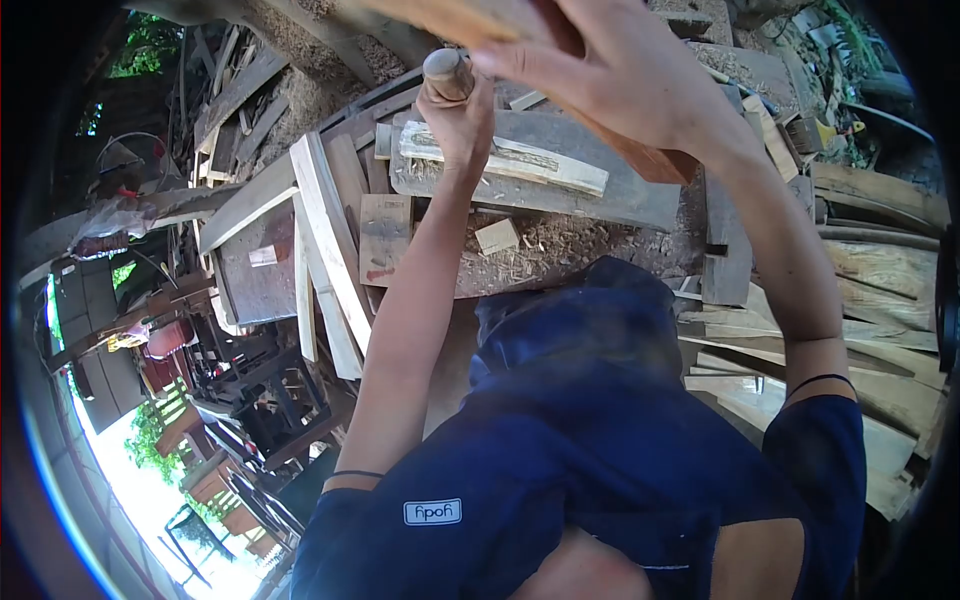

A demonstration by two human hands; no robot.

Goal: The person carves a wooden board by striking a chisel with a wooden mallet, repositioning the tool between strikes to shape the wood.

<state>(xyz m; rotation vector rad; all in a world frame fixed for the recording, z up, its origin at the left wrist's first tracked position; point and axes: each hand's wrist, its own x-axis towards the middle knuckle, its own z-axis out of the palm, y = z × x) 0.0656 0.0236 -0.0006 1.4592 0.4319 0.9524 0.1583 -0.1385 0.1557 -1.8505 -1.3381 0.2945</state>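
My left hand (458,125) is wrapped round an upright, round wooden handle (447,76); whatever is below the fist is hidden. At the top edge, my right hand (625,85) grips a long reddish-brown piece of wood (645,152), its thumb along it and its other fingers mostly out of sight. The piece slants above the bench, its upper end cut off by the frame. Beneath the hands, a pale, rough-cut strip of wood (580,174) lies on a grey board (640,203). A small wood block (497,236) sits among shavings closer to my body.
Long pale boards (335,230) lean left of my left arm, beside a flat wood block (386,238). Stacked planks (880,275) fill the right side. Wood scraps and sawdust (310,60) lie beyond the bench. Dark wooden furniture parts (270,375) stand at lower left.
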